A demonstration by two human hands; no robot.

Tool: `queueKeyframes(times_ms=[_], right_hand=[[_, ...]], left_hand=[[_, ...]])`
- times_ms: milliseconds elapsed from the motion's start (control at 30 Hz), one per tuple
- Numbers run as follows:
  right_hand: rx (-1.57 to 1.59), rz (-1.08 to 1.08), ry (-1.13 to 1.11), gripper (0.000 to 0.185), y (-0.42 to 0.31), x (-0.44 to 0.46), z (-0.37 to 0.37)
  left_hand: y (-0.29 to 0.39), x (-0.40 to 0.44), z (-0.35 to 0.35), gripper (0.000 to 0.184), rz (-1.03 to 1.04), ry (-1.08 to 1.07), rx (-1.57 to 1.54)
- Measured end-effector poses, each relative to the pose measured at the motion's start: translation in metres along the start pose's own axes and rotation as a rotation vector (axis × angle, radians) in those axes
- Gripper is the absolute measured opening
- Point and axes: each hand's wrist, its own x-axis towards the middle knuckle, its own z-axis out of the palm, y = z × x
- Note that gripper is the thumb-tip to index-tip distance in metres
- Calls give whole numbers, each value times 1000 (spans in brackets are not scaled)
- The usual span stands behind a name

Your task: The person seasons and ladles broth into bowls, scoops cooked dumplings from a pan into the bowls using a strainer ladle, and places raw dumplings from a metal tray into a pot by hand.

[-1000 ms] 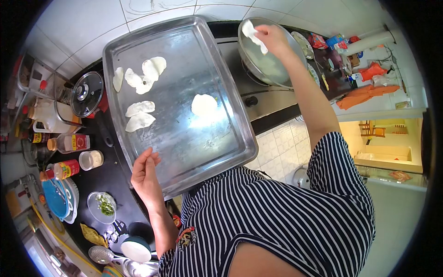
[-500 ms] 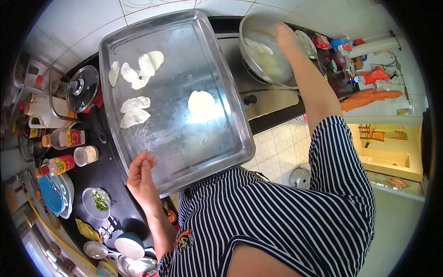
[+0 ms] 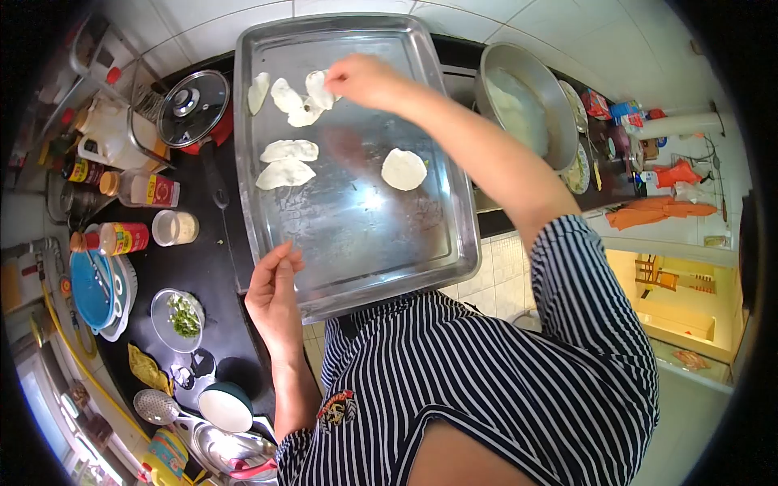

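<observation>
A large metal tray (image 3: 365, 296) carries several white dough pieces. My right hand (image 3: 365, 81) is pinched at the edge of an upright oval dough piece (image 3: 318, 89) in the upper left cluster. Beside it are a folded piece (image 3: 285, 95) and another (image 3: 305, 113); a narrow one (image 3: 258, 92) lies by the left rim. Two half-moon pieces (image 3: 289, 151) rest lower down, and a round flat one (image 3: 403, 169) sits right of centre. Over the tray's lower left edge, my left hand (image 3: 276, 279) has its thumb and fingers together, with nothing visible in them.
A wide metal pan (image 3: 559, 105) with cloudy liquid and pale pieces stands right of the tray. To the left are a glass lid (image 3: 193, 109), bottles (image 3: 146, 189), a small jar (image 3: 175, 228) and a bowl of chopped greens (image 3: 185, 317). An enamel bowl (image 3: 225, 407) is lower left.
My right hand has moved left from the pan to the dough pieces on the tray; the white piece it held is out of it. The view has shifted, while my left hand keeps its pose.
</observation>
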Motion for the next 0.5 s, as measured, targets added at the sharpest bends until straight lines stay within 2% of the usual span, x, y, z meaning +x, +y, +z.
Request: queueKeyframes(times_ms=[67,133,167,267,300,367,400,467,500], right_hand=[[-17,40,-65,26,-14,23,39],[73,105,144,21,-16,50,69],[57,229,117,25,-18,65,77],[-120,302,113,29,-18,95,95],[-119,297,108,29,-21,97,98],[-95,417,123,35,-25,99,101],[-96,412,117,35,-24,101,101],[-92,342,-77,37,-19,105,94],[-94,341,-81,37,-18,106,88]], left_hand=[[-1,-5,-8,21,-7,30,6],[-2,-11,-18,21,-37,42,-14],[-5,-12,-23,21,-37,45,-3],[-6,-15,-33,22,-98,80,-36],[-7,-15,-35,22,-95,91,-59],[-7,-15,-39,22,-89,106,-71],[-7,-15,-40,22,-79,115,-82],[-9,-14,-44,22,-79,123,-77],[-10,-13,-46,22,-76,122,-67]])
